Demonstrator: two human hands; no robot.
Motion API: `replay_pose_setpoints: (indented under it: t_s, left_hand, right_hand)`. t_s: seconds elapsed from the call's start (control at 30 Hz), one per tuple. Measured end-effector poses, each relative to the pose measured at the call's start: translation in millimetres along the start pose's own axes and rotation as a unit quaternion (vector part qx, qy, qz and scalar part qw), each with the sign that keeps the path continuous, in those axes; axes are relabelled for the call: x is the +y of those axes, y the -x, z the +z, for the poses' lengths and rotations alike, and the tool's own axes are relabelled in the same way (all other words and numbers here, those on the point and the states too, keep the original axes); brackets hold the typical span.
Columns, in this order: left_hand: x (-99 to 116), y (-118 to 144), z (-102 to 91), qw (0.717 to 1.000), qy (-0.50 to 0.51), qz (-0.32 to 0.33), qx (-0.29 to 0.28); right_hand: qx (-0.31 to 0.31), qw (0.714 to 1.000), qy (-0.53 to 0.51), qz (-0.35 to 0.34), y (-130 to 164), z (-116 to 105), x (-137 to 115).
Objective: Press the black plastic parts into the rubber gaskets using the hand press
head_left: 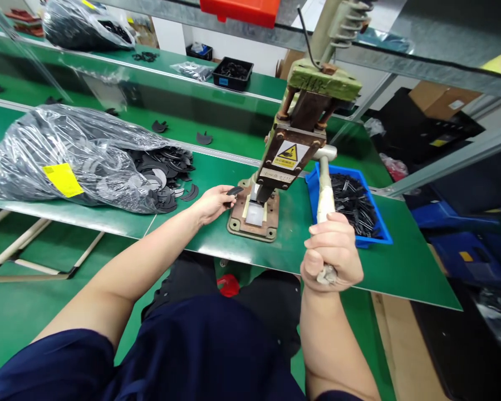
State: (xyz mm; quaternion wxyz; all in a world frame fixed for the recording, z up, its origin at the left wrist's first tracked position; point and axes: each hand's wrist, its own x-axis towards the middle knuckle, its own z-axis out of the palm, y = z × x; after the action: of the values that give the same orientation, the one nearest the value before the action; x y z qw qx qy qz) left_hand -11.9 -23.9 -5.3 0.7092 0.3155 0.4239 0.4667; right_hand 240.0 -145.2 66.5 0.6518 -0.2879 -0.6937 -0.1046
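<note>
Between the fingertips of my left hand (212, 205) is a curved black plastic piece (235, 191), held at the left side of a hand press (291, 142). My right hand (332, 253) is wrapped around the press's tape-covered lever (325, 192), which points down toward me. Under the ram, a pale metal block (255, 213) sits on the brown base plate (271, 233). Left of my left hand, similar curved black pieces (165, 177) spill from the mouth of a clear plastic bag (67, 150) bearing a yellow label.
A blue bin (382, 231) full of thin black parts (353, 203) stands right of the press. Behind the bench, a green conveyor-like surface (242, 153) carries a few loose black pieces (204, 137). A metal shelf (292, 34) with a red bin (242, 8) hangs overhead. A black tray (232, 83) stands farther back.
</note>
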Motion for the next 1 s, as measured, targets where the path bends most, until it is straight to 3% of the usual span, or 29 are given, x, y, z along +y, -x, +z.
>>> replay_pose_setpoints:
  t_s: [0.2, 0.37, 0.47, 0.8, 1.0]
  left_hand:
    - [-3.1, -3.8, 2.6, 0.999, -0.035, 0.012, 0.01]
    - [-2.4, -12.7, 7.5, 0.968, -0.245, 0.046, 0.011]
    - [-2.2, -19.3, 15.4, 0.947, -0.316, 0.06, -0.021]
    - [4.5, -45.7, 24.8, 0.934, -0.329, -0.011, -0.139]
    - [15.8, -51.4, 34.5, 0.916, -0.369, -0.04, -0.153]
  right_hand:
    - [-0.002, 1.0, 0.003, 0.0, 1.3, 0.2, 0.0]
    - [0.001, 1.0, 0.001, -0.006, 1.3, 1.1, 0.2]
    - [0.003, 1.0, 0.001, -0.005, 1.2, 1.5, 0.1]
    - [-0.004, 1.0, 0.0, -0.009, 1.2, -1.0, 0.7]
    - [0.009, 1.0, -0.005, -0.005, 1.4, 1.1, 0.0]
